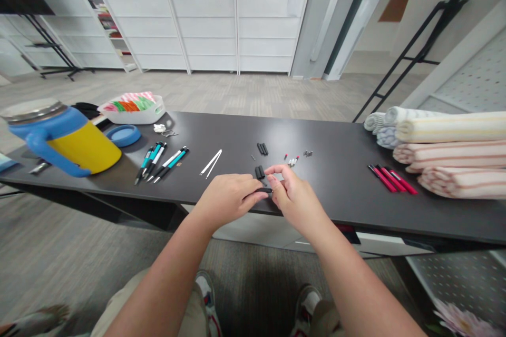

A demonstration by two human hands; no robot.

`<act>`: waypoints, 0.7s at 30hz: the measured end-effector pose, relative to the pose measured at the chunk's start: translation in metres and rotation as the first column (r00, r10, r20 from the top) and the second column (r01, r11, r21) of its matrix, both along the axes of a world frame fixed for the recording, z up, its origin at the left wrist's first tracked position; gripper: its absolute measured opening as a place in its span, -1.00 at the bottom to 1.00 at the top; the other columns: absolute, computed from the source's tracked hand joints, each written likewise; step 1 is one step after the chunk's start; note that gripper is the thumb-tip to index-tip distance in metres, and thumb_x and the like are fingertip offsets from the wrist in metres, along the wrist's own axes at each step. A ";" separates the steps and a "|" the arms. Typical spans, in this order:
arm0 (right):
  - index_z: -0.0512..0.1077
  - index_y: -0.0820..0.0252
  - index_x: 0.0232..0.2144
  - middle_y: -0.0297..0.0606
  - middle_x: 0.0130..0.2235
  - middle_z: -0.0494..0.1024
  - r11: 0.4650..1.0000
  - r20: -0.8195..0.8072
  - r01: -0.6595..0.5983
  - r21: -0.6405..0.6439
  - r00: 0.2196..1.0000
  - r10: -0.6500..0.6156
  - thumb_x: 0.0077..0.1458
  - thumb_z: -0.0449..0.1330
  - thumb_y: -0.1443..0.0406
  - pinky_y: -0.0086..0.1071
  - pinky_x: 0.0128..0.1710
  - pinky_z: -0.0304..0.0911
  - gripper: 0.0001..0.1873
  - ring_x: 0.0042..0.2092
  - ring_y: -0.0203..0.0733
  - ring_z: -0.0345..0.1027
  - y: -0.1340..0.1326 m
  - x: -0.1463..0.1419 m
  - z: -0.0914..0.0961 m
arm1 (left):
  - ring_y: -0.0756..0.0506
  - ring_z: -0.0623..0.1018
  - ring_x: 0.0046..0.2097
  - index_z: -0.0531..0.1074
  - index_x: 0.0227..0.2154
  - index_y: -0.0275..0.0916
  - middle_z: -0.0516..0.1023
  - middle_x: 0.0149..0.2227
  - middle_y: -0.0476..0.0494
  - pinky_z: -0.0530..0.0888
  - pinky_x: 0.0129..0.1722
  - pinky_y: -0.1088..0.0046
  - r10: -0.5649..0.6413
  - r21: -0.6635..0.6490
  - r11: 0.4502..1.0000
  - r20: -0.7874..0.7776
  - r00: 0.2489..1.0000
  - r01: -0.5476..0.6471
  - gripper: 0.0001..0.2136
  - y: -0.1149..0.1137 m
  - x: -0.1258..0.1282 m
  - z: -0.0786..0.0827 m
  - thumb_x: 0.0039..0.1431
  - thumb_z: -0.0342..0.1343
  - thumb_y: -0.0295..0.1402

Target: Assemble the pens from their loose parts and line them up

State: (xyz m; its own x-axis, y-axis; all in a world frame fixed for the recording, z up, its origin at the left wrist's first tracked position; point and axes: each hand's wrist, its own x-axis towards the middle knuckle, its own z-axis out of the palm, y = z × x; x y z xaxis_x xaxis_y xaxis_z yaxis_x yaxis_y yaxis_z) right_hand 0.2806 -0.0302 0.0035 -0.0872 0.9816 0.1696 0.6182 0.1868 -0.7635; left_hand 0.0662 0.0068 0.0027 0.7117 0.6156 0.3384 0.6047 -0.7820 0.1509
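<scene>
Slim black piece point(264, 190), just below frame centre, is pinched in the left hand point(233, 195); right hand point(291, 195) lies curled at its end, grip unclear. Likely light, stiff, slippery; best held mid-length.

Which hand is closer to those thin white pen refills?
Left. The left hand is just below and right of the white pen refills in view; the right hand is farther right.
</scene>
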 end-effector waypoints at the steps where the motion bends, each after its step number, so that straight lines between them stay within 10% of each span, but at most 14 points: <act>1: 0.41 0.04 0.05 -0.45 -0.53 0.50 1.000 -0.011 -0.001 0.000 1.000 0.001 0.48 0.01 0.03 -0.38 -0.42 0.14 -0.66 -0.50 -0.20 0.41 0.000 0.000 0.000 | -0.13 0.64 -0.16 0.57 -0.10 -0.15 0.66 -0.23 -0.09 0.41 -0.23 0.37 -0.005 0.001 1.000 0.006 1.000 0.005 -0.72 0.000 0.000 0.000 0.51 0.03 -0.11; 21: 0.44 0.05 0.00 -0.42 -0.53 0.52 1.000 -0.011 0.010 -0.007 1.000 -0.010 0.48 0.01 0.04 -0.39 -0.43 0.17 -0.67 -0.54 -0.20 0.39 0.002 -0.002 -0.002 | -0.18 0.57 -0.10 0.51 -0.05 -0.18 0.65 -0.12 -0.14 0.44 -0.09 0.26 -0.053 -0.014 0.998 0.081 0.995 0.054 -0.81 0.002 0.002 -0.001 0.48 0.12 -0.20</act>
State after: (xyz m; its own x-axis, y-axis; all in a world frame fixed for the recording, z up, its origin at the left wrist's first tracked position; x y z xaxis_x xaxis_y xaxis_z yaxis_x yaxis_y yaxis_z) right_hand 0.2787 -0.0286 0.0015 -0.0755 0.9836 0.1636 0.6113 0.1752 -0.7718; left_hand 0.0678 0.0093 0.0014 0.7147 0.5832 0.3862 0.5475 -0.8100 0.2101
